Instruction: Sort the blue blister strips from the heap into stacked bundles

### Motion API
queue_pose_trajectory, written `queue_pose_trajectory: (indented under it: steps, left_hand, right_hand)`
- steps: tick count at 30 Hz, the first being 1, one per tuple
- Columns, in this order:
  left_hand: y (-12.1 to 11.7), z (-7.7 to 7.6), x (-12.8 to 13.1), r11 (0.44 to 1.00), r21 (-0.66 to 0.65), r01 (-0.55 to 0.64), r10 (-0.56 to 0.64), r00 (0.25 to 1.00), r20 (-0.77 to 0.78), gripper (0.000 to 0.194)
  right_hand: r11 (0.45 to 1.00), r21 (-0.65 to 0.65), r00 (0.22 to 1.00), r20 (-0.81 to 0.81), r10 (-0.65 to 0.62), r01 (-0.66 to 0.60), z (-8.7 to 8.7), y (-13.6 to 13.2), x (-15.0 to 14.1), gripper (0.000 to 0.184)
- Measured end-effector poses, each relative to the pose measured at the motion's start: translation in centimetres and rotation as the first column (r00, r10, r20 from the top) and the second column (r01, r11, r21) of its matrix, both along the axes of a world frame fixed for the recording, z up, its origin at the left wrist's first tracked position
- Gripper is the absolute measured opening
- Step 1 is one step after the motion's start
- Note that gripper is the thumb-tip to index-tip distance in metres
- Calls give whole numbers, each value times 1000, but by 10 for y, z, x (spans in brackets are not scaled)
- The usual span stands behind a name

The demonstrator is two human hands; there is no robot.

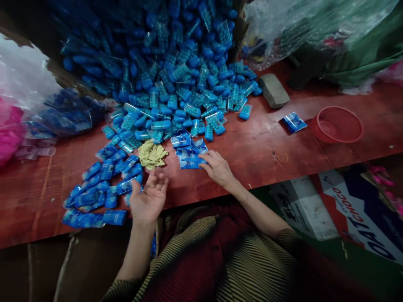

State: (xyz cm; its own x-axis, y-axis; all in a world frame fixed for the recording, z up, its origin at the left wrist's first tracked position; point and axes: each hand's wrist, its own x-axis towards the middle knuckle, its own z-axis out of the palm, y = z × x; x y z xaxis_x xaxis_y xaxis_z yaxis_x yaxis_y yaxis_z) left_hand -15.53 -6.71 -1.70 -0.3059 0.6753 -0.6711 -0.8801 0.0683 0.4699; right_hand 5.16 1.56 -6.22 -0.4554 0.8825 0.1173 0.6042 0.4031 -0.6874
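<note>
My right hand pinches the right edge of a flat blue printed wrapper, which lies on a small stack of similar wrappers. Palm up, my left hand is open with its fingers apart and nothing in it. A crumpled pale yellow cloth lies just beyond the left fingertips. To the left of that hand are several small bottles in blue printed wrapping. Behind the cloth spreads a large heap of clear, blue-capped bottles with small turquoise balls inside.
The red tabletop carries a grey block, another stack of blue wrappers and a red plastic basket on the right. Plastic bags stand at the left. Below the table edge is a printed carton.
</note>
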Motion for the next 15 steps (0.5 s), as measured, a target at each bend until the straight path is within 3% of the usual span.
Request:
queue_pose_trajectory:
  steps: [4, 6, 11, 15]
  left_hand:
    - [2, -18, 29, 953, -47, 298, -298, 954, 4, 17]
    - [9, -27, 43, 935, -60, 350, -354, 934, -56, 9]
    - [27, -41, 49, 932, -84, 351, -361, 899, -249, 26]
    - [34, -44, 51, 931, -93, 352, -362, 868, -341, 42]
  right_hand:
    - [997, 72, 963, 269, -35, 16, -6, 18, -20, 28]
    - [997, 79, 937, 345, -51, 25, -13, 22, -29, 21]
    - [989, 142, 926, 369, -84, 33, -27, 26, -36, 30]
    - [983, 184, 929, 360, -82, 16, -17, 19, -32, 31]
